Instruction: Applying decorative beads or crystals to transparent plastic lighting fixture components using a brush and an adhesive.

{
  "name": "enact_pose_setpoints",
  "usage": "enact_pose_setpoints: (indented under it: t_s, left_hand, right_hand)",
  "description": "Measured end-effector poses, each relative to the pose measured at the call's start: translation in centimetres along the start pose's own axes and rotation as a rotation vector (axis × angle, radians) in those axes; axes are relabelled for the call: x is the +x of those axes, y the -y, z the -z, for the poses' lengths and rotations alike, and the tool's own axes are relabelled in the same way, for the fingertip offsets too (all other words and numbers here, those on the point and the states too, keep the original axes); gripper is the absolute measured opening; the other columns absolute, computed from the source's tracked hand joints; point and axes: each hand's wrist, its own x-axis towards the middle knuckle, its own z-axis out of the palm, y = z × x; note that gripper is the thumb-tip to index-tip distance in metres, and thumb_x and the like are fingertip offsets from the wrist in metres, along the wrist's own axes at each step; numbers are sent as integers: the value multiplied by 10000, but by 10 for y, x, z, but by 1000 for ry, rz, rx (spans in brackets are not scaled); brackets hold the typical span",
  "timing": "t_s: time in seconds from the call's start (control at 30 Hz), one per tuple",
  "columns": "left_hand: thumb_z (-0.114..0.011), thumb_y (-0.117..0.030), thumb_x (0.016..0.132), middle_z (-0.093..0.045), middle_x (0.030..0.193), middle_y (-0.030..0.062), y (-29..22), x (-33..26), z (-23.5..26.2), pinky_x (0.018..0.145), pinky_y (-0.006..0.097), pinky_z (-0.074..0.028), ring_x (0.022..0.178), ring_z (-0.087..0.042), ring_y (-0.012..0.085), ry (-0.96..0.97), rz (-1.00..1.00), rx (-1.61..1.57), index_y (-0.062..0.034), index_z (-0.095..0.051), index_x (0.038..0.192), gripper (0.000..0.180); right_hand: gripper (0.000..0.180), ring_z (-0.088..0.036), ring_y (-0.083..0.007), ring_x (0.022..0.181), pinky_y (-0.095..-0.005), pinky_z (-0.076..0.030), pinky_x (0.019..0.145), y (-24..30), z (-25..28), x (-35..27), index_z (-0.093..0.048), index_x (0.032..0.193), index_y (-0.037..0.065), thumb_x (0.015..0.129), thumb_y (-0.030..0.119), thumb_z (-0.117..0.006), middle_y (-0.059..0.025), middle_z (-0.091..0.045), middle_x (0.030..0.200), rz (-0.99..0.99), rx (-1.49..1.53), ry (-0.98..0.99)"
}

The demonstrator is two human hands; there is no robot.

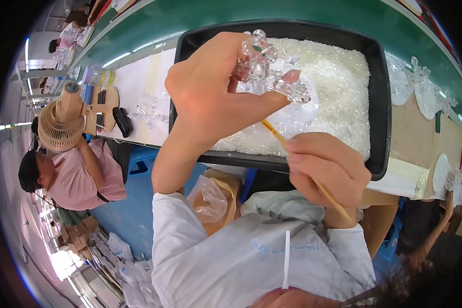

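Note:
My left hand (210, 92) is closed round a clear plastic ornament (262, 64) with rounded knobs, holding it up over the tray. A small green patch and a pink patch show on the ornament. Between the fingers of my right hand (328, 167) is a thin paintbrush (278, 134) with a yellowish handle, its tip pointing up toward the ornament. Below both hands lies a black tray (377, 113) filled with white glittery flakes (341, 77). A pale round disc shape, partly hidden by my left hand, shows behind the ornament.
A beige fan (61, 120) and a black object (122, 121) are on the table at left. More clear ornaments (426, 90) with round bases stand at right. A person in pink (82, 177) sits at left; another person's arm (439, 226) reaches in at right. An open cardboard box (223, 197) is below the tray.

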Motion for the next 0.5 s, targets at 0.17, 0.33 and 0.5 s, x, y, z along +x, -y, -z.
enact_pose_setpoints:
  t_s: [0.17,0.33,0.5]
  left_hand:
    - [-961,-153,584,-599,708,-53,-1,-2,3,439,164,-333,524,-431,-4,19,26,-9,-60,-660,829,399]
    - [-958,-108,581,-605,759,-36,-5,-3,-1,453,166,-340,558,-461,-4,34,81,-78,-44,-635,1026,553]
    - [-946,-114,583,-594,779,-3,-1,-3,-4,450,178,-362,550,-477,46,-21,9,-142,-72,-606,1000,540]
  right_hand:
    - [240,-714,-315,771,-349,-597,682,0,-2,-1,-663,909,-12,699,-110,-727,-207,-703,889,-23,25,-2]
    - [245,-712,-312,777,-345,-595,686,-3,-1,-1,-676,921,-13,700,-97,-741,-192,-706,903,5,38,13]
    - [254,-712,-312,789,-333,-591,676,-1,-1,-1,-688,924,-10,690,-86,-752,-189,-707,914,12,48,1]
